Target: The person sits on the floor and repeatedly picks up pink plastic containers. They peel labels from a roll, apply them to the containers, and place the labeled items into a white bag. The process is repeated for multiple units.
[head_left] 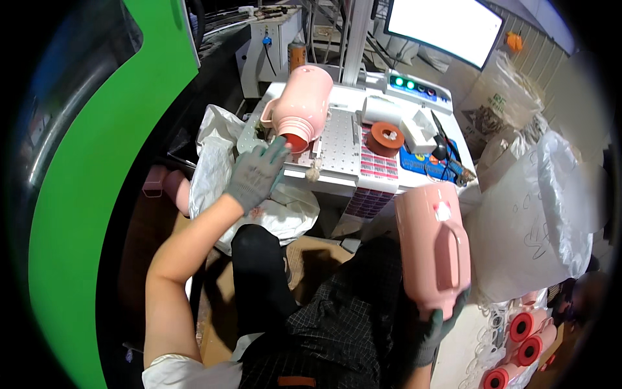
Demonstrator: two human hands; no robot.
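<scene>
A glossy pink jug [304, 97] with a side handle lies on the perforated white machine bed [340, 146], its open threaded mouth tilted toward me. At that mouth is my left hand [256, 175], in a grey-green glove, with outstretched fingers. Its fingertips reach the rim; whether they press on it I cannot tell. My right hand [440, 327], also gloved, grips the lower end of a second pink jug [427, 246]. That jug is held up to the right of my lap, handle toward the right. Part of the right hand is hidden behind the jug.
On the bench are a brown tape roll [385, 138], a label sheet [376, 185] and a control box [418, 91] with green lights. A monitor [447, 29] stands behind. A large plastic sack [525, 220] and several pink jugs [528, 350] are at right; a green panel [71, 214] rises at left.
</scene>
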